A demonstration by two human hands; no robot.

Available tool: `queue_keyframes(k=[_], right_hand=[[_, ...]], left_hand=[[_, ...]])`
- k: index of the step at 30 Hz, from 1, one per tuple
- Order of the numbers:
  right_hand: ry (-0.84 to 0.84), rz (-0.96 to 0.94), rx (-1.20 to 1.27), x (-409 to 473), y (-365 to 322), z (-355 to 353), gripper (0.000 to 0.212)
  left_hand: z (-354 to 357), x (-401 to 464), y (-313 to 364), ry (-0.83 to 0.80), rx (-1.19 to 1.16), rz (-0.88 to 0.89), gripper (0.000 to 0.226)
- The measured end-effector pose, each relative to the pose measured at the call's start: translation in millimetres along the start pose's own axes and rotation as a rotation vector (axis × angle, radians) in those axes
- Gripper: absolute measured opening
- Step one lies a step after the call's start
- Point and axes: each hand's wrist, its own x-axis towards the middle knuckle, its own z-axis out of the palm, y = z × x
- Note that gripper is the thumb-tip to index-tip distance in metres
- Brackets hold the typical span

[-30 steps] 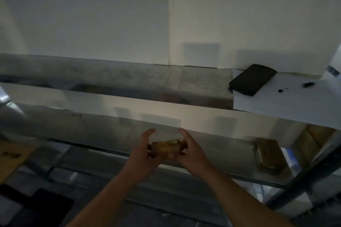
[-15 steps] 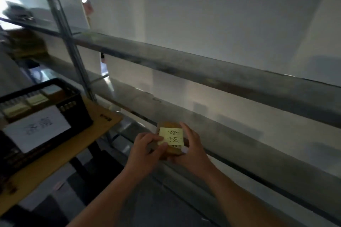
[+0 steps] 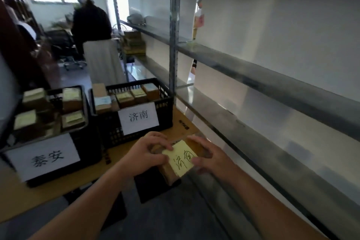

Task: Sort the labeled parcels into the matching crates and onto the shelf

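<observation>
A: View swung off the grey metal shelf (image 3: pixel 253 76); black plastic crate signed 济南 (image 3: pixel 136 103) now ahead.
B: Grip?
A: Left hand (image 3: pixel 148 154) and right hand (image 3: pixel 210 158) both clasp the brown cardboard parcel (image 3: pixel 171 175), just before that crate. Yellow note reads 济南; match, likely drop-in next.

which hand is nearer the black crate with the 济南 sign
Left. The left hand is just below the black plastic crate; the right hand is farther right, toward the shelf.

Brown parcel (image 3: pixel 169 173) with yellow note (image 3: pixel 180 159); black crates (image 3: pixel 136 111), white labels (image 3: pixel 138 118).
</observation>
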Motion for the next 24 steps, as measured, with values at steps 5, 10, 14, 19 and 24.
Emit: queue_keyframes(k=[5,10,14,19,24], right_hand=[[-0.221,0.001,0.113,36,-17,23,0.077],[-0.206,0.001,0.248,84,-14,35,0.080],[-0.184,-0.046,0.241,139,-11,30,0.086],[-0.233,-0.093,0.183,205,-20,19,0.079],[-0.287,-0.187,0.009,260,-33,8,0.058]], left_hand=[[-38,-11,-13,0.019,-0.081,-0.083,0.022],[-52,-4,-21,0.153,-0.076,-0.134,0.034],[-57,19,-23,0.185,-0.156,-0.184,0.041],[-71,60,-27,0.309,-0.131,-0.249,0.046],[-88,96,-33,0.406,-0.006,-0.271,0.047]])
